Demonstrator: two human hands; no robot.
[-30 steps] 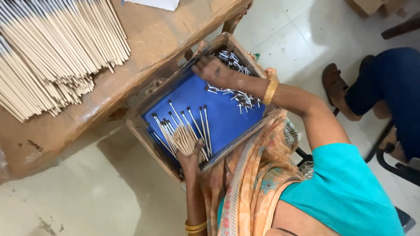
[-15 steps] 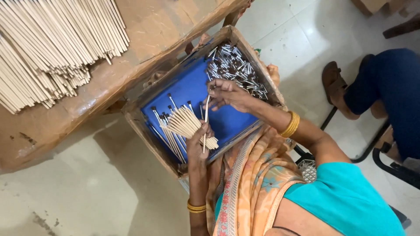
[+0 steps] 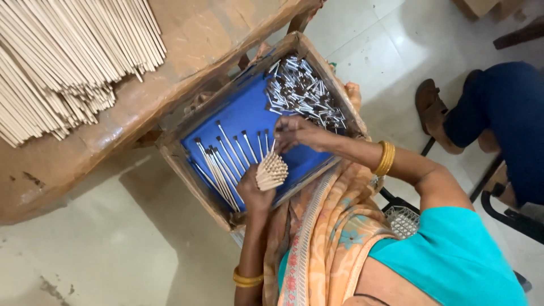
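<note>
A wooden tray (image 3: 184, 164) with a blue lining rests on my lap. My left hand (image 3: 254, 190) grips a fanned bundle of pale thin sticks (image 3: 272, 171) over the tray's near edge. My right hand (image 3: 294, 131), a gold bangle on its wrist, pinches a single stick just above the bundle. A row of dark-tipped sticks (image 3: 224, 156) lies on the blue lining to the left of my hands. A heap of small dark and silvery pieces (image 3: 300, 90) fills the tray's far right corner.
A large stack of long pale sticks (image 3: 68, 56) lies on a brown cardboard-covered table (image 3: 187, 34) beyond the tray. Another person's leg in blue trousers and a brown shoe (image 3: 430, 107) is at the right, beside a black chair frame (image 3: 510, 215). A pale tiled floor lies below.
My right hand has come back from the heap in the tray's far corner to the bundle, holding one stick. My left hand has lifted and turned the bundle.
</note>
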